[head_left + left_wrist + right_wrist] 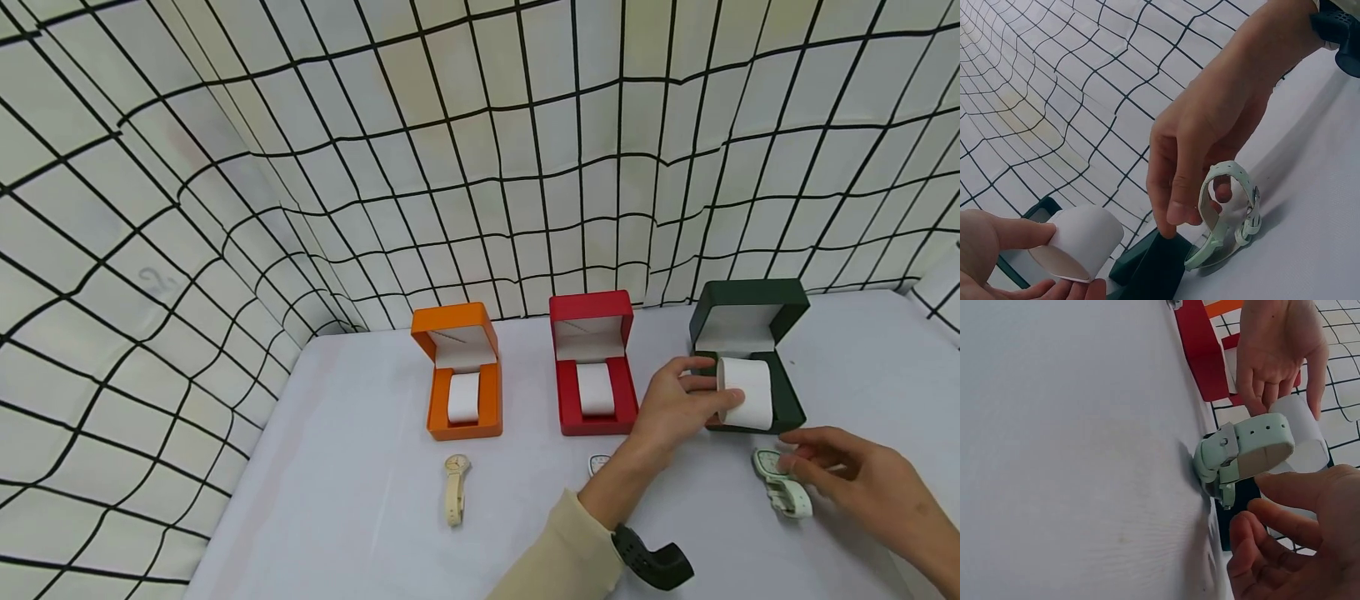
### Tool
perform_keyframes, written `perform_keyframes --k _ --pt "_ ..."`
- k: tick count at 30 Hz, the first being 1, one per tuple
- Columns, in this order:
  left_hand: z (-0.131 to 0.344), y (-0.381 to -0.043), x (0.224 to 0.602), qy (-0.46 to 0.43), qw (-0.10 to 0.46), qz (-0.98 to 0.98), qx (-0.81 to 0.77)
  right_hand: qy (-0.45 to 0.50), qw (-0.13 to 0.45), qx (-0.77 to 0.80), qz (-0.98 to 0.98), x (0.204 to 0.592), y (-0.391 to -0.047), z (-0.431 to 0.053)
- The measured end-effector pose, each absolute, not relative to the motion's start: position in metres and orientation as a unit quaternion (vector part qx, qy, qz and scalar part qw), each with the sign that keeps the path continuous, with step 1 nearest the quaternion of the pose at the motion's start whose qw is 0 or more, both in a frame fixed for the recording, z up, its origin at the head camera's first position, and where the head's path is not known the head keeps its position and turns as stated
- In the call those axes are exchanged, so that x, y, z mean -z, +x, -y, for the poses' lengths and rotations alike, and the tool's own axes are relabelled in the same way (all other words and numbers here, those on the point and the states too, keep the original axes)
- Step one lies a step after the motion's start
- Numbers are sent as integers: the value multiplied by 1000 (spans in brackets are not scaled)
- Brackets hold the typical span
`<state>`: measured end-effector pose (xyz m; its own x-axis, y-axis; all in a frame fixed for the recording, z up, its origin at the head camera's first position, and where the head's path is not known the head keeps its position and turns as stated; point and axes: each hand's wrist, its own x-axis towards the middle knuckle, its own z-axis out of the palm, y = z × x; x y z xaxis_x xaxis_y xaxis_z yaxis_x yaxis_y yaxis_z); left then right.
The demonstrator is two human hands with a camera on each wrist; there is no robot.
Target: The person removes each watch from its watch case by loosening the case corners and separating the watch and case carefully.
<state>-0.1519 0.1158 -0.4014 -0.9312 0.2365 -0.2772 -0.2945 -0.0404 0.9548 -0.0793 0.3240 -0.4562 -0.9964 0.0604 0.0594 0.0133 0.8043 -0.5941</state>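
Observation:
My left hand (pixel 678 404) holds a white watch cushion (pixel 750 393) by its left end, thumb on one side and fingers on the other. The cushion is over the open dark green watch box (pixel 786 392). My right hand (pixel 862 475) is at a pale green watch (pixel 780 483), thumb tip right at the dial's edge and fingers apart. In the right wrist view the buckled strap (pixel 1263 444) forms a loop beside the thumb (pixel 1279 487). The watch rests on the white table, in front of the green box.
An open orange watch box (pixel 467 421) and an open red one (pixel 573 417) stand to the left, each with a white cushion inside. A cream watch (pixel 455 490) lies before the orange box. Another watch (pixel 597 463) is mostly hidden by my left forearm. Black netting (pixel 487 179) hangs behind.

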Motion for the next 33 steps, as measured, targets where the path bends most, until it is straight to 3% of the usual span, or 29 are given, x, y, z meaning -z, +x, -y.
perform_keyframes --k 11,24,33 --pt "-118 -150 401 2 184 -669 -720 5 151 -396 906 439 -84 -316" --pt "-129 -144 404 21 151 -725 -671 29 169 -405 898 443 -93 -307" --pt "-134 -140 407 95 82 -838 -532 10 162 -402 901 449 -98 -309"
